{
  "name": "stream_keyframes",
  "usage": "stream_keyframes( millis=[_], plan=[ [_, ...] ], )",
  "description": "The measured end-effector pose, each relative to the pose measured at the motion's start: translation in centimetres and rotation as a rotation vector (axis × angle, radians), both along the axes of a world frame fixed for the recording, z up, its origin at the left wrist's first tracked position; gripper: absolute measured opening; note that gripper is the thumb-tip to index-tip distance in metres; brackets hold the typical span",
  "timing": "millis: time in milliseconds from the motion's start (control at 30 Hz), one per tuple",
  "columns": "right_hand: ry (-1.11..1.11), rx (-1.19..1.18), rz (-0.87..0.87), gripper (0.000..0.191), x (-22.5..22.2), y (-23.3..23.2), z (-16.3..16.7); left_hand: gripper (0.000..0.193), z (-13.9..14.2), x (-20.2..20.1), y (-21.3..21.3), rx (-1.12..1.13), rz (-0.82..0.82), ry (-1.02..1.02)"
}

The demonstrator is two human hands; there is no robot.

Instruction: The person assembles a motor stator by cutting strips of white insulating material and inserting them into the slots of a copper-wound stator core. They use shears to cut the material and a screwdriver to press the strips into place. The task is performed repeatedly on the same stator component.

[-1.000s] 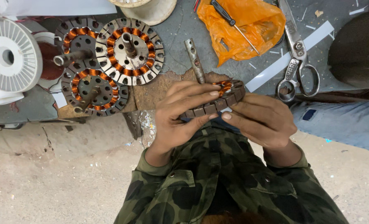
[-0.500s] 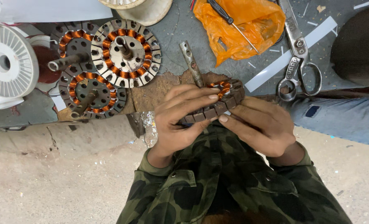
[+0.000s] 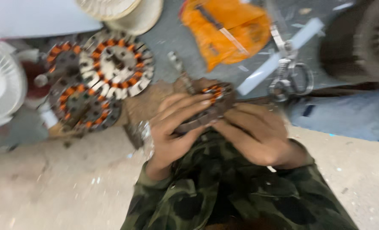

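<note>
Fingers [image 3: 185, 106] of left hand [image 3: 172, 127] curl over the top of a round motor stator [image 3: 213, 104], closed on its rim; right hand [image 3: 257, 134] grips the opposite edge, fingers folded around it. Stator is held between both hands above the camouflage sleeves [image 3: 240, 191], near the table edge; orange windings visible at its upper part. Frame blurred. On grey table [image 3: 172, 38]: three more stators [image 3: 112, 68] stacked at left, orange bag [image 3: 232, 32] behind, scissors [image 3: 289, 74] to the right.
</note>
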State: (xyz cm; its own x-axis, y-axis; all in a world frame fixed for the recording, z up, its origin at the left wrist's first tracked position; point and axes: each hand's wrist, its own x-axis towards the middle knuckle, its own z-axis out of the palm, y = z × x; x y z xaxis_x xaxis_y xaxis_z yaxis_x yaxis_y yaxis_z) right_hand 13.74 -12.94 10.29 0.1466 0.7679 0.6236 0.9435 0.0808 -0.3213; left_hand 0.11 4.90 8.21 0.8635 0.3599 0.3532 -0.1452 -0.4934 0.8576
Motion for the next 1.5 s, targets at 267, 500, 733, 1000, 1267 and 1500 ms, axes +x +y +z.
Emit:
stream_keyframes(
  millis=[267,500,733,1000,1267,1500],
  plan=[
    [0.053,0.015,0.053,0.028,2.0,-0.9,1.1,0.042,0.2,1.2,-2.1,0.015,0.102,0.0],
    [0.013,0.0,-0.011,0.03,0.7,-1.5,1.4,0.045,-0.2,1.0,-2.0,-0.01,0.095,-0.008],
    [-0.051,0.028,-0.051,0.033,0.1,-1.0,1.4,0.047,-0.6,0.7,-1.9,-0.048,0.086,-0.012],
    [0.129,0.119,-0.082,0.038,0.7,-0.4,0.1,0.046,-1.0,0.9,-0.5,-0.13,0.045,-0.032],
    [0.828,-0.008,0.075,0.045,0.2,1.6,-4.9,0.059,-3.0,-0.4,0.8,0.053,0.004,-0.11],
    [0.687,0.09,0.094,0.028,-0.7,1.2,-6.3,0.05,-4.0,-0.9,0.7,0.132,-0.04,-0.316]
  ],
)
